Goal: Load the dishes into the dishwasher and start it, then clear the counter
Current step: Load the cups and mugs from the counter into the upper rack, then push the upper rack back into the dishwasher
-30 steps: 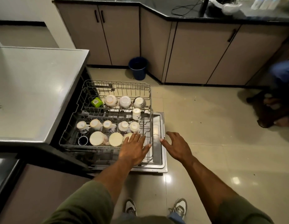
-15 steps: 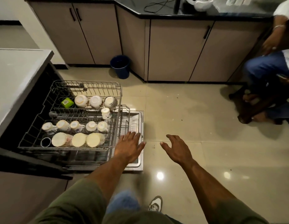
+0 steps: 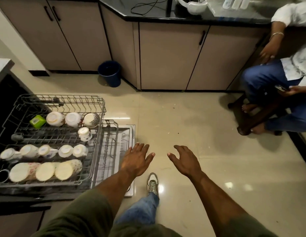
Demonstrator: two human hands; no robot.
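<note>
Your hands are both spread and empty; the loaded upper rack lies to your left, nearest your left hand, with your right hand farther off.

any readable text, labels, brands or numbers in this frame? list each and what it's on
None legible.
Green box in the upper rack: pale label, too blurred to read.
Cups: printed patterns only, no words.
Bottles on the counter: too blurred.
</note>
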